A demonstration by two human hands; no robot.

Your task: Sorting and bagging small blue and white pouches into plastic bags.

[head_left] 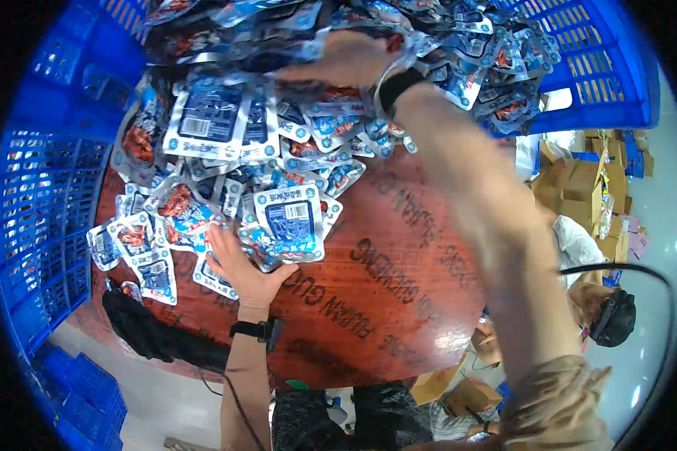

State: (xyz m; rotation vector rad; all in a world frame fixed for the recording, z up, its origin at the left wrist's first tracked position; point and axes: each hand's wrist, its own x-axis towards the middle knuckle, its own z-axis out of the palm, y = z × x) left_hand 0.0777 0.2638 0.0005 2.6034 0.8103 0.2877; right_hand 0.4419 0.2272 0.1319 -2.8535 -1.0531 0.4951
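Resting flat on the red-brown desk (pixel 399 286), the left hand (pixel 237 263) has its fingers spread loosely over a small cluster of blue-and-silver snack packets (pixel 289 225), pinning rather than gripping them. The right hand (pixel 353 60) reaches far up into the big heap of packets (pixel 459 52) spilling from the blue crates (pixel 594 83); it is blurred, so I cannot tell its grasp. Judging by that heap, only a few packets are drawn out and most remain.

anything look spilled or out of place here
Nothing looks damaged. The snack packets lie in a loose, overlapping heap on the round wooden table, some face down. The left hand rests on them; the right hand reaches into the far pile.
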